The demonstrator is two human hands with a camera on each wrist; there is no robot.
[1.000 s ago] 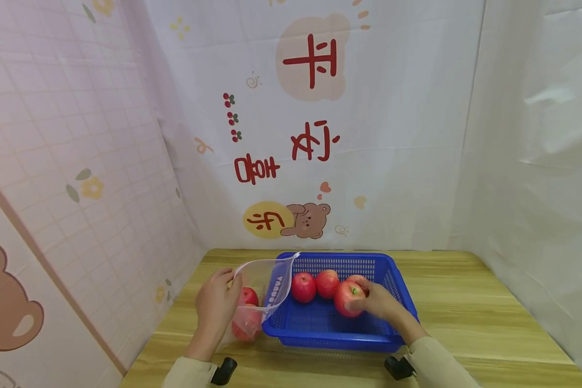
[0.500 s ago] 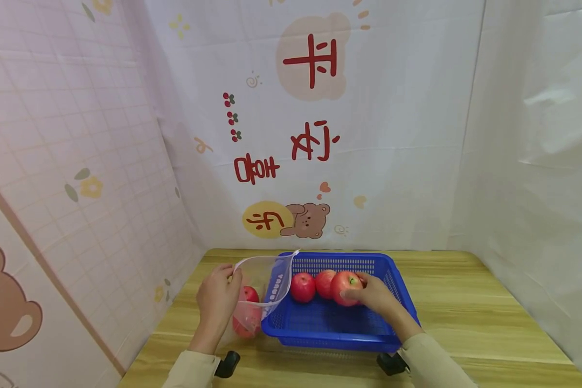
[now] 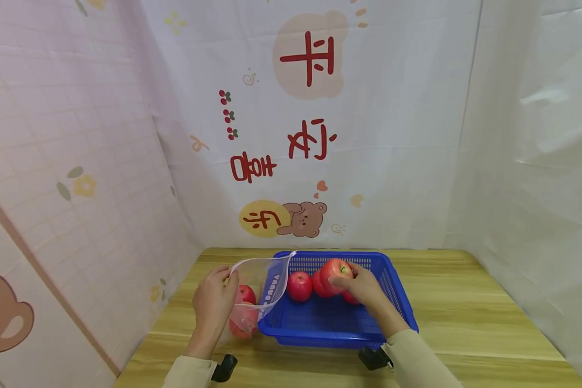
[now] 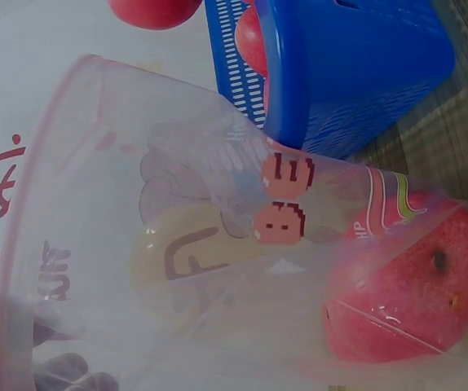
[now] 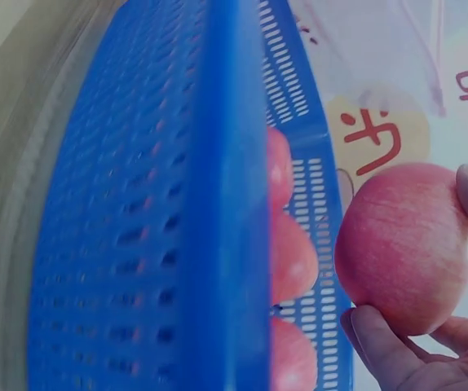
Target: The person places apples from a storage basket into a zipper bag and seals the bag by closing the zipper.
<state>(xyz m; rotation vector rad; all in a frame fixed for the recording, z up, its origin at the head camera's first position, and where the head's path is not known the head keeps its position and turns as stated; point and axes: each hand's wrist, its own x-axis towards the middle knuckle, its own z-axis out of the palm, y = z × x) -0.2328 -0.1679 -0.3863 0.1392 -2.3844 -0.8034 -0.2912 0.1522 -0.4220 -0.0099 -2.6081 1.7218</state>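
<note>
Closest are two cream cloth sleeves (image 3: pixel 419 361), one on each arm, with a small black gadget (image 3: pixel 224 368) below the left hand and another black gadget (image 3: pixel 374 358) below the right hand. The left hand (image 3: pixel 213 302) pinches the edge of a thin, see-through plastic bag (image 3: pixel 259 269) between its thumb and fingers. The bag's mouth is wide open on the right side of that hand. Low in the bag, two round red apples (image 3: pixel 242 323) sit to the right of the left wrist.

Between the hands and under the right one is a blue plastic basket (image 3: pixel 339 339) with lots of little holes. The bag's side hangs over its left edge. The right hand (image 3: pixel 366 288) grips a big, round, red apple (image 3: pixel 335 275), fingers and thumb curled around it, and holds it up over the basket. Three more red apples (image 3: pixel 300 286) sit inside the basket, to the left of the right hand and below it.

Everything is on a yellow-brown wooden table (image 3: pixel 475 312). Past both hands hangs a white cloth wall (image 3: pixel 393 161) with a brown cartoon bear (image 3: pixel 306 221) and big red writing (image 3: pixel 307 56), turned sideways.
</note>
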